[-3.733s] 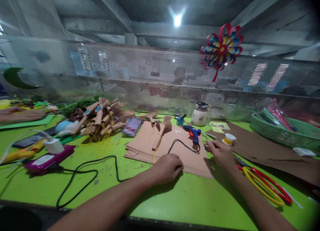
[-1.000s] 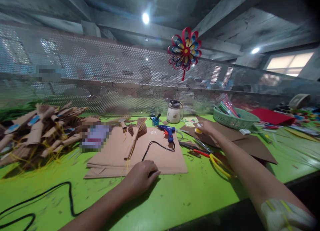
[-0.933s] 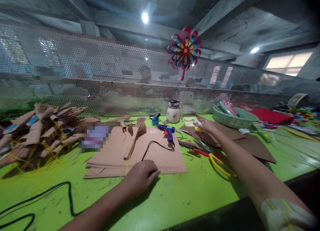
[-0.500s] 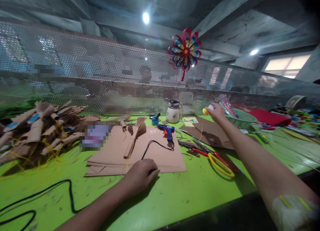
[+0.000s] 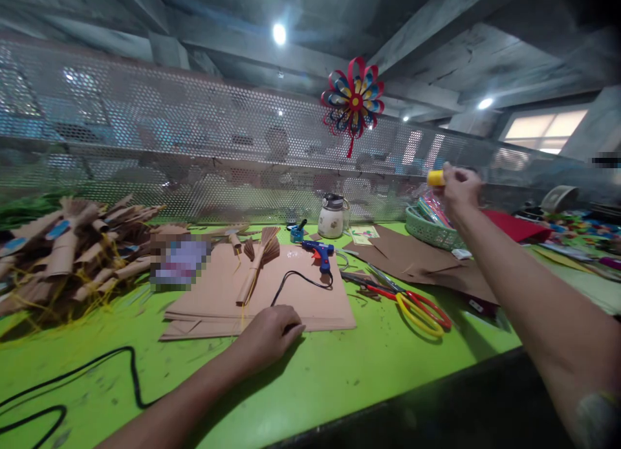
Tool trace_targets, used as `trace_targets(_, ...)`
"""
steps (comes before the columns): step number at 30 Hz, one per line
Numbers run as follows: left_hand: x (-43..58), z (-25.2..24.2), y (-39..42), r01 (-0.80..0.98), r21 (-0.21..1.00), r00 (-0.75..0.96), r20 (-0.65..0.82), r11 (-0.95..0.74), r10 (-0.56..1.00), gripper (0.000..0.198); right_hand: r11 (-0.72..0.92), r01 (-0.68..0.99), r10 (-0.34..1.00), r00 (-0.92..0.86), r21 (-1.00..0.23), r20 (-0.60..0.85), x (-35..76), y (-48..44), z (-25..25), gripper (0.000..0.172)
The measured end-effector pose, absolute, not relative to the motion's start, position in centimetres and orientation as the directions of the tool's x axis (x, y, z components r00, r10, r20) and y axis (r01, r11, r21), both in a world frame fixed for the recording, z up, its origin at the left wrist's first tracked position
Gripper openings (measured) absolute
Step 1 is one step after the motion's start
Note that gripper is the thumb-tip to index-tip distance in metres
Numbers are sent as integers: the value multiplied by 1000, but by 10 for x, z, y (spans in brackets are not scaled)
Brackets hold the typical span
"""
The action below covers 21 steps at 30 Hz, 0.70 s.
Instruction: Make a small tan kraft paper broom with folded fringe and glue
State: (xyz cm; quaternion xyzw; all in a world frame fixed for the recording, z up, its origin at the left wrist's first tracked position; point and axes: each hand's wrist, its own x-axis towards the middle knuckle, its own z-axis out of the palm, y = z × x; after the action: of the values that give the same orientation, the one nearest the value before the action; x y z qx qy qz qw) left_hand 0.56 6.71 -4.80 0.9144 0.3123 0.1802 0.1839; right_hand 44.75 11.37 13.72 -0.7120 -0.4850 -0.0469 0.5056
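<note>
My left hand (image 5: pixel 272 332) rests on the green table at the near edge of a stack of brown paper sheets (image 5: pixel 310 313). Its fingers are loosely curled, and nothing shows in them. On the stack lie a folded brown paper piece (image 5: pixel 252 274) with a fanned top and a blue glue gun (image 5: pixel 321 253), whose black cord runs towards this hand. My right hand (image 5: pixel 462 189) is raised above a green basket (image 5: pixel 429 232) on the right, its fingers closed around a small yellow cylinder (image 5: pixel 436 178). The hand hides the cylinder's other end.
Red-and-yellow-handled scissors (image 5: pixel 420 313) lie right of the stack, near a darker brown sheet (image 5: pixel 412 258). A heap of rolled paper pieces (image 5: pixel 82 255) fills the left. A white jug (image 5: pixel 332 217) stands before the perforated metal screen (image 5: pixel 233 138), and a paper flower (image 5: pixel 356 101) hangs in front of it.
My right hand has moved up and to the right with the yellow cylinder, uncovering more of the basket and the dark brown sheet. My left hand has stayed in place.
</note>
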Motion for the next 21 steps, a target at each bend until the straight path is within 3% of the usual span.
trace_targets(1, 6, -49, 67, 505, 450, 739, 216, -737, 638, 31, 134, 546, 586, 629, -827, 510, 430, 111, 132, 46)
trace_targets(4, 5, -52, 69, 497, 463, 731, 232, -734, 642, 31, 213, 423, 690, 573, -881, 442, 374, 94, 105, 44)
trace_targets(6, 5, -51, 70, 483, 495, 717, 251, -722, 651, 30, 254, 228, 869, 373, -940, 325, 338, 75, 82, 42)
trace_targets(8, 5, -47, 71, 462, 563, 676, 277, -685, 683, 31, 221, 120, 950, 199, -968, 242, 304, 52, 58, 44)
trace_targets(13, 5, -19, 61, 334, 693, 569, 392, -639, 722, 27, 130, 144, 991, -29, -981, 127, 235, 6, 9, 41)
trace_targets(18, 13, 1, 31, 303, 571, 699, 411, -763, 585, 49, 153, 162, 988, -13, -975, 153, 195, -7, -8, 38)
trace_targets(21, 20, -5, 20, 351, 568, 704, 364, -744, 610, 55, 178, 172, 984, -15, -969, 178, 184, -11, -13, 34)
